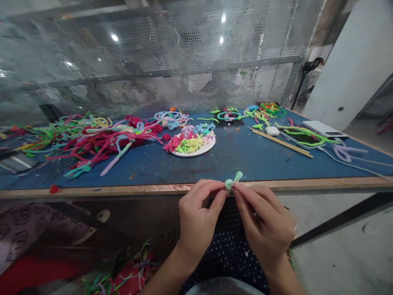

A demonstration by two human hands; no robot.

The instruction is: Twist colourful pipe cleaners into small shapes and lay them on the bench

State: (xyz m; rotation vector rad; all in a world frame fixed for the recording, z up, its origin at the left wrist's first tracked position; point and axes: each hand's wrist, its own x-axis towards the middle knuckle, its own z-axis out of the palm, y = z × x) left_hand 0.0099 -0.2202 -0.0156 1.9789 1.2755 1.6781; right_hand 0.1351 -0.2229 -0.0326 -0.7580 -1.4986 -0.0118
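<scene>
The left hand (199,215) and the right hand (265,217) rise from below, wrists turned inward, so their fingertips come near each other above the near wooden edge (307,186) of the surface (239,159). Each grip is closed at the tips, and both are pinching one mint-green fuzzy piece (229,184), which sits between them, one end pointing up and away. Beyond the grip, the blue surface gives open room, bordered by one white plate (202,150) at forward left and two wooden sticks (281,142) at forward right. On the plate are many fuzzy pieces (188,144), too crowded for exact counting. One small white case (272,131) lies just beside the sticks. One red tuft (54,188) rests far left of the grip, at the edge.
</scene>
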